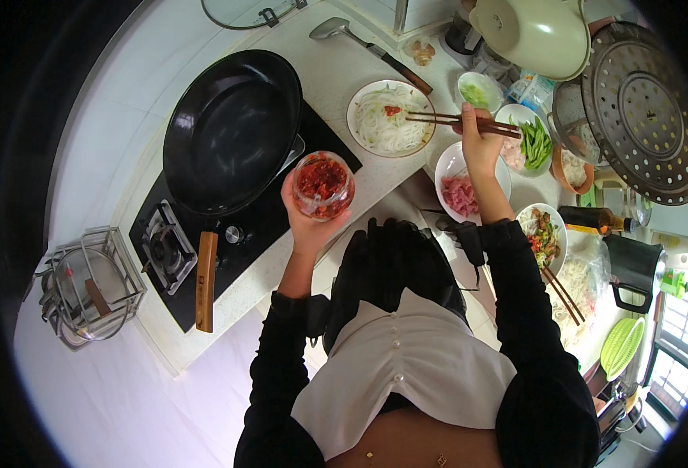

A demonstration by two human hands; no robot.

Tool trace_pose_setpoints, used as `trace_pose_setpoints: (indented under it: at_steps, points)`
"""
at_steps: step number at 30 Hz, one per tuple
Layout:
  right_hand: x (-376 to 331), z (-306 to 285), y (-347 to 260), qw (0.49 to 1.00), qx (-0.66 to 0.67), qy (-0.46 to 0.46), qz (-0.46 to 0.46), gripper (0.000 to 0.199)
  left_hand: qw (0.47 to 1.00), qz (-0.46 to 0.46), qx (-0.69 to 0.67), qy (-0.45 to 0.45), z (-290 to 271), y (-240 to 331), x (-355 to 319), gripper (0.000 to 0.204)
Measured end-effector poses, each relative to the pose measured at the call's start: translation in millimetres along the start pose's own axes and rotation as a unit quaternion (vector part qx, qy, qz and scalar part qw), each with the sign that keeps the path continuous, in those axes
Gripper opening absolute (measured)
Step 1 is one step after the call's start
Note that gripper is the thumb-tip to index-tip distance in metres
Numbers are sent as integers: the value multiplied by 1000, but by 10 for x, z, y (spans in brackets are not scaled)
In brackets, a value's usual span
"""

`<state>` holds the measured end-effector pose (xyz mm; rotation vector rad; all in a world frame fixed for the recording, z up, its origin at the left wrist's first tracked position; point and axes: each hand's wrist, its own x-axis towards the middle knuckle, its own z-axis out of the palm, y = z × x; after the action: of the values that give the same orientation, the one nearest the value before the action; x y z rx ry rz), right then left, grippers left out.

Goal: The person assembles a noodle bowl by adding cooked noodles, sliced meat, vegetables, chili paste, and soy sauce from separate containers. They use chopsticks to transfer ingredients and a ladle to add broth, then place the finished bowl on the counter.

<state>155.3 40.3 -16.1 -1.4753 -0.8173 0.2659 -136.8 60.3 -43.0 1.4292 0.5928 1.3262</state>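
Note:
My left hand [313, 226] is wrapped round a glass jar of red chili sauce [324, 186], held up over the front edge of the stove. In my right hand [480, 140] is a pair of brown chopsticks [441, 119]. Their tips are over a white bowl of pale shredded vegetable [387, 129], at a small red dab of chili sauce [392, 111] on the shreds. Below my right wrist stands a white bowl of sliced raw meat [459, 191]. A black frying pan [233, 129] with a wooden handle rests on the stove, left of the jar.
A spatula [371, 51] lies behind the shredded vegetable. At right stand a bowl of green peppers [535, 144], a bowl of chopped mixed food [542, 238] with chopsticks near it, a dark bottle [597, 220] and a perforated steamer tray [646, 113]. A wire rack [94, 288] is at far left.

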Motion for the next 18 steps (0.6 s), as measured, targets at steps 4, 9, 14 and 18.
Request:
trace_pose_setpoints:
  at_steps: [4, 9, 14, 18]
  points:
    - [-195, 226, 263, 996, 55, 18, 75, 23, 998, 16, 67, 0, -176, 114, -168, 99]
    - [-457, 248, 410, 980, 39, 74, 179, 29, 999, -9, 51, 6, -408, 231, -427, 102]
    - [-1124, 490, 183, 903, -188, -313, 227, 49, 995, -39, 89, 29, -662, 317, -687, 104]
    - [-1524, 1225, 92, 892, -279, -320, -155, 72, 995, -66, 72, 32, -795, 370, -808, 102]
